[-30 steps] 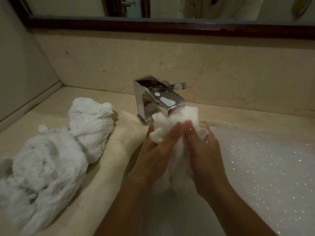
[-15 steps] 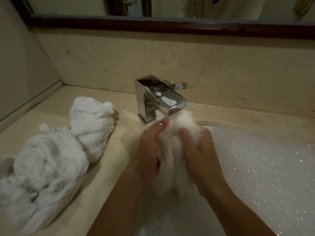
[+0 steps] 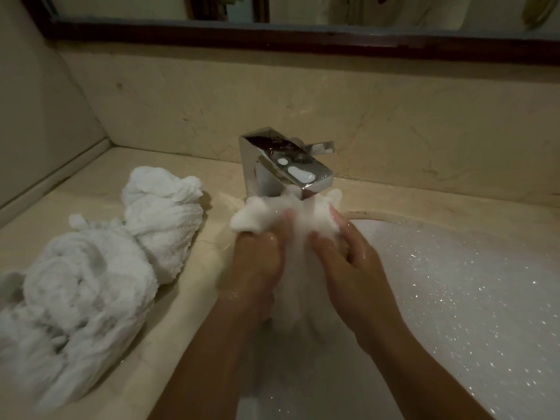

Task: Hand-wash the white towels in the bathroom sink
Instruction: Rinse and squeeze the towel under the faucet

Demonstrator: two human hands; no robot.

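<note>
A wet, soapy white towel [image 3: 298, 228] is bunched between both hands just under the chrome tap's spout. My left hand [image 3: 257, 262] grips its left side, fingers curled round the cloth. On the other side my right hand [image 3: 348, 262] grips it, fingertips dug into the fabric. The towel's lower part hangs down into the sink [image 3: 472, 298], which is full of white suds. A pile of twisted white towels [image 3: 91, 283] lies on the counter to the left.
The square chrome tap [image 3: 281, 165] stands directly behind my hands, foam spots on its top. A beige stone counter [image 3: 194, 298] surrounds the sink, with a backsplash and a dark-framed mirror [image 3: 303, 37] above. A side wall closes the left.
Both hands have shifted their grip and pushed the towel up and to the left under the spout; the bunch now bulges out left of my left hand.
</note>
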